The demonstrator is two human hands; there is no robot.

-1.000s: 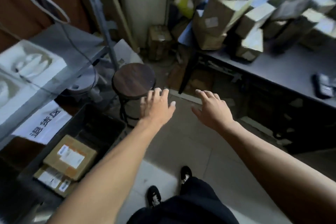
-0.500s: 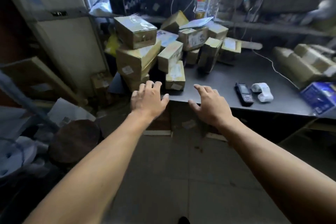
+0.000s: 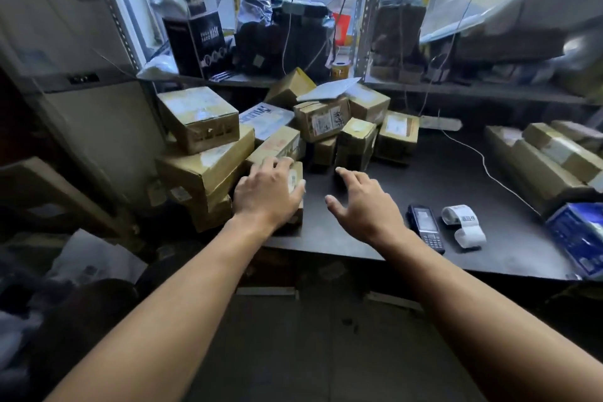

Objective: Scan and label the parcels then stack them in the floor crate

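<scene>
A heap of brown cardboard parcels (image 3: 326, 121) covers the back left of the dark table (image 3: 440, 179). My left hand (image 3: 267, 194) lies over a small parcel (image 3: 296, 174) at the front of the heap, with the fingers across its top and the thumb on its right side. Just to the right, my right hand (image 3: 362, 202) hovers over the table with its fingers spread and nothing in it. A black handheld scanner (image 3: 425, 227) and a white label roll (image 3: 463, 225) lie to the right of that hand. The floor crate is out of view.
More parcels (image 3: 548, 160) lie along the table's right side, with a blue packet (image 3: 580, 238) at the right edge. A white cable (image 3: 483, 160) runs across the table. A cluttered metal shelf (image 3: 293, 81) stands behind the heap. Boxes and papers crowd the floor at left.
The view has swung up from the floor crate and stool to the table. Both hands have reached forward, and my left hand has come down on the small front parcel.
</scene>
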